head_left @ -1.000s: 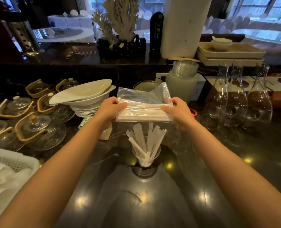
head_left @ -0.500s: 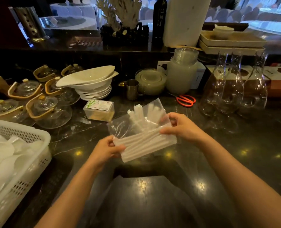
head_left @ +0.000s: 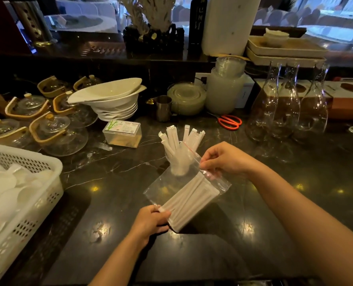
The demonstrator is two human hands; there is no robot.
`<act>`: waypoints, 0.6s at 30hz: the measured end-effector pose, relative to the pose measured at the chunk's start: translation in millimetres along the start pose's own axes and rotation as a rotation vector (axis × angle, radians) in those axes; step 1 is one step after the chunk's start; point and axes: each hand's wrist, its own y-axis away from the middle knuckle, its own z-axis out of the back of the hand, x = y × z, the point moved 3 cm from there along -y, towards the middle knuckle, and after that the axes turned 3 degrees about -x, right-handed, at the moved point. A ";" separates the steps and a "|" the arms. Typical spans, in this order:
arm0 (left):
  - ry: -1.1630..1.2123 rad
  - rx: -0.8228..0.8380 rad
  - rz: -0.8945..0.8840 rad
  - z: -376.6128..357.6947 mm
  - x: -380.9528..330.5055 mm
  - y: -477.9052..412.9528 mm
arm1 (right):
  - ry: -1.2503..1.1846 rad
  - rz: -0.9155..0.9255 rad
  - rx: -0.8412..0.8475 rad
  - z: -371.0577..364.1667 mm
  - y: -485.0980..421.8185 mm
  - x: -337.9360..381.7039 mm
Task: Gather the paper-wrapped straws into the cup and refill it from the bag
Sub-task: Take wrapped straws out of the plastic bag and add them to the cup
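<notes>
A clear zip bag point(head_left: 167, 186) full of paper-wrapped straws point(head_left: 190, 199) hangs tilted above the dark marble counter. My left hand point(head_left: 150, 221) grips its lower end. My right hand point(head_left: 223, 159) pinches the red zip edge at its upper end. Behind the bag stands a clear cup point(head_left: 179, 164) holding several white wrapped straws point(head_left: 181, 137) that fan upward; the bag partly hides the cup.
A white perforated basket point(head_left: 37, 203) of white dishes sits at the left. Glass teapots point(head_left: 58, 131), stacked white bowls point(head_left: 113, 100), a toothpick box point(head_left: 123, 134), a metal cup point(head_left: 163, 108), red scissors point(head_left: 229, 121) and glass carafes point(head_left: 285, 106) line the back.
The bag came down from high over the cup toward me and tilted. My left hand dropped to its lower end and my right hand shifted to the zip edge.
</notes>
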 end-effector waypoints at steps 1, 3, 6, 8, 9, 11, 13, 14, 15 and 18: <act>-0.070 0.000 0.010 2.1 -4.4 1.6 | 0.010 -0.005 0.004 -1.3 0.0 1.4; -0.296 -0.003 0.014 8.6 -18.0 5.4 | 0.029 -0.012 0.012 -2.7 -0.4 4.9; -0.580 -0.029 -0.077 16.4 -45.3 12.4 | 0.054 -0.003 0.032 -5.4 0.5 11.5; -0.519 0.008 -0.204 12.2 -67.4 20.9 | 0.079 0.013 0.050 -8.7 1.6 16.4; -0.444 0.052 -0.265 7.8 -78.7 27.0 | 0.094 0.019 0.058 -10.6 2.3 18.8; -0.313 0.163 -0.343 -3.4 -99.2 40.9 | 0.120 0.030 0.082 -14.5 3.8 23.8; -0.261 0.247 -0.383 -13.4 -114.0 51.6 | 0.113 0.043 0.108 -19.2 6.2 28.4; -0.268 0.267 -0.406 -17.2 -119.3 54.8 | 0.103 0.051 0.121 -21.5 7.6 30.3; -0.281 0.272 -0.427 -20.4 -124.0 57.3 | 0.093 0.059 0.135 -23.9 8.9 32.0; -0.319 0.233 -0.469 -24.2 -131.5 59.5 | 0.053 0.077 0.157 -28.5 10.6 35.5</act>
